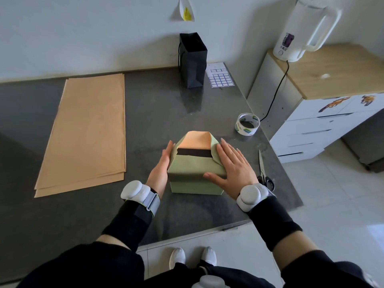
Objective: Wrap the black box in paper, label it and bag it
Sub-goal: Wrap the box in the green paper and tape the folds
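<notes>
The black box (194,152) sits in the middle of the dark counter (166,104), near its front edge. It is almost wholly covered in green paper (193,169); only a narrow black strip shows on top. My left hand (161,165) lies flat against the left side of the parcel, fingers straight and together, gripping nothing. My right hand (232,163) presses down on the top right part, fingers spread and straight over a folded crease, thumb along the top front edge. At the far end a flap of the paper stands up; its inner face looks orange, though that may be only the light.

A roll of tape (247,124) stands to the right beyond the parcel, and scissors (264,171) lie by the counter's right edge, just beside my right wrist. A stack of brown sheets (87,132) lies well to the left. At the back against the wall a black bag (193,59) stands upright, with a sheet of labels (220,76) just beside it on its right.
</notes>
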Tool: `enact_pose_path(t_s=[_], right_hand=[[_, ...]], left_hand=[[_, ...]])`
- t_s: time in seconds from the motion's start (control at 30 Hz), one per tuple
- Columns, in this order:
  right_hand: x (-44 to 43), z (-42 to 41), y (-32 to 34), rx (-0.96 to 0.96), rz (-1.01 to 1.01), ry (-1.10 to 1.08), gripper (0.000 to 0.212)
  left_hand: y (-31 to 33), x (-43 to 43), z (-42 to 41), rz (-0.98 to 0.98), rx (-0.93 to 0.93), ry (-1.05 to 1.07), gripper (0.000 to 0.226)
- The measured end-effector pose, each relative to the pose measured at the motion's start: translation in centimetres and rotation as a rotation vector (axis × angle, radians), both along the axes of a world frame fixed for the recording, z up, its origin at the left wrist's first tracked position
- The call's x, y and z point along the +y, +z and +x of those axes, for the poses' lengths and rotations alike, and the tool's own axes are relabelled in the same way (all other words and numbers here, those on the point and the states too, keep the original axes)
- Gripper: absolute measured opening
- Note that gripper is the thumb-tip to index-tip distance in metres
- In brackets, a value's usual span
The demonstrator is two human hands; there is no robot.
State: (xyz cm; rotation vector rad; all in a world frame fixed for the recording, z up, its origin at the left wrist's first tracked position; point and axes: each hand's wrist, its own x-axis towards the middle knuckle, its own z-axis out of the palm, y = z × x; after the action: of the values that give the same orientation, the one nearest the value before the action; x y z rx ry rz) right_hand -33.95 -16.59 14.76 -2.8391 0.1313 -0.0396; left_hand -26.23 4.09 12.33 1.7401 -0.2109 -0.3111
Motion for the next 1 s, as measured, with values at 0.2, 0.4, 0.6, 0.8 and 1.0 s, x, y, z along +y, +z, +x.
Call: enact_pose_path(t_s=[0.2,0.4,0.6,0.8,1.0], right_hand=[[-0.1,0.0,-0.1,-0.013,0.035,0.006,0.116],[0.2,-0.3,0.2,-0.049,0.303,-0.028,0.087],[1.1,0.5,-0.1,-0.118,0.817,-0.25,0.037],[0.2,1.6,0.5,-0.08,1.224,-0.364,0.058],[-0.5,2.5,-0.1,0.112,1.292,-0.408,0.051]], left_hand=[[1.0,-1.2,-0.3,0.003,0.209,-0.166,0.066],[2.0,-1.8,2.0,-0.115,0.416,-0.082,0.082],[2.7,-2.5,3.3,-0.051,0.544,-0.096,0.05],[2.2,-2.3,3.2,-0.058,0.49,-0.125,0.041],[2.5,-2.0,3.5,0.007,0.403,-0.222,0.058]])
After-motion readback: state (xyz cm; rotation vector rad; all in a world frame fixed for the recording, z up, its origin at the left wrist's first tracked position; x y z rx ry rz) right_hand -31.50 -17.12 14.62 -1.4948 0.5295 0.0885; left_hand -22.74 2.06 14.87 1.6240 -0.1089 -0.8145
